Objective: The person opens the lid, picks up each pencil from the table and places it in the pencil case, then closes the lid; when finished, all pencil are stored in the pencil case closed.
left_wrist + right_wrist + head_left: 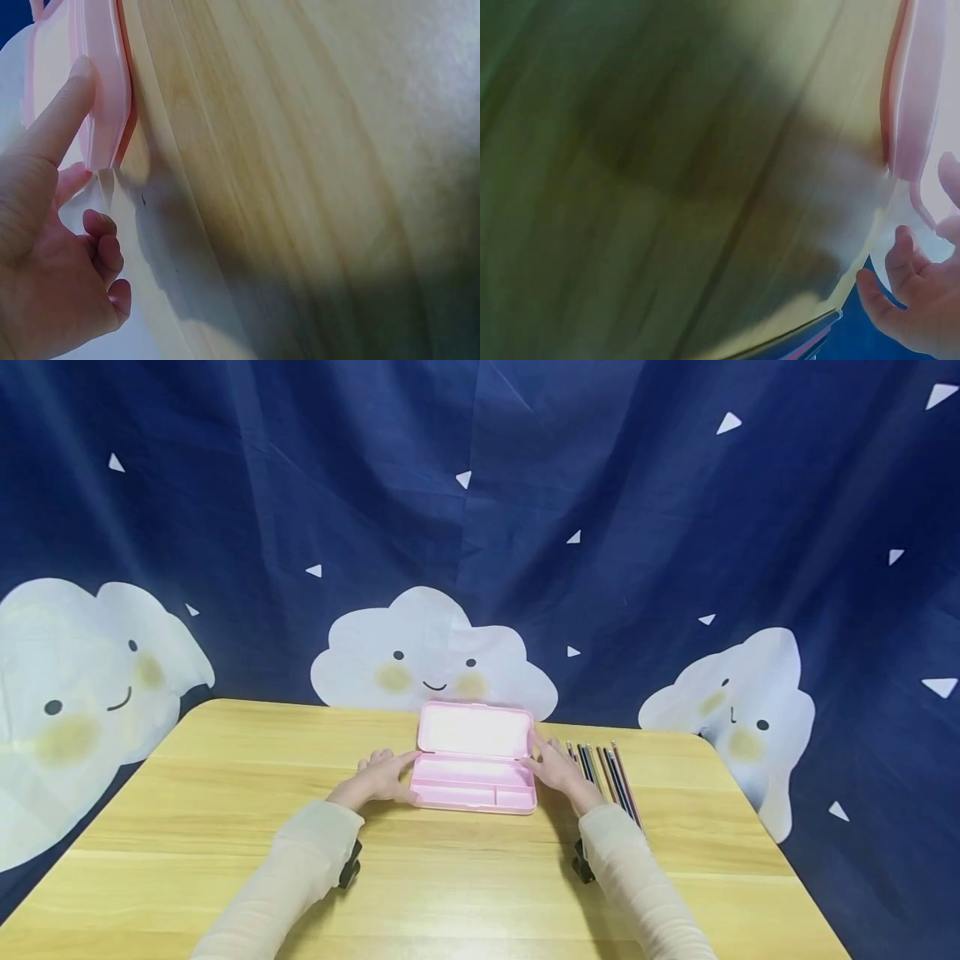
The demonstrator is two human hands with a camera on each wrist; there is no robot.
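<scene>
A pink pencil case (474,799) lies on the table with its lid (476,732) raised at the back. Its tray has one long compartment and smaller ones in front. My left hand (381,777) holds the left end between thumb and index finger. In the left wrist view, the thumb (64,112) lies against the case's wall while the other fingers curl below. At the right end, my right hand (557,767) has its thumb at the tray's rim and its index finger beside the lid. The right wrist view shows the fingers (900,259) spread and loosely bent.
Several pencils (617,777) lie side by side just right of my right hand, partly hidden by the forearm. The wooden table (465,885) ends at a dark blue curtain (480,527) with white clouds. Black wrist devices (350,865) sit under both sleeves.
</scene>
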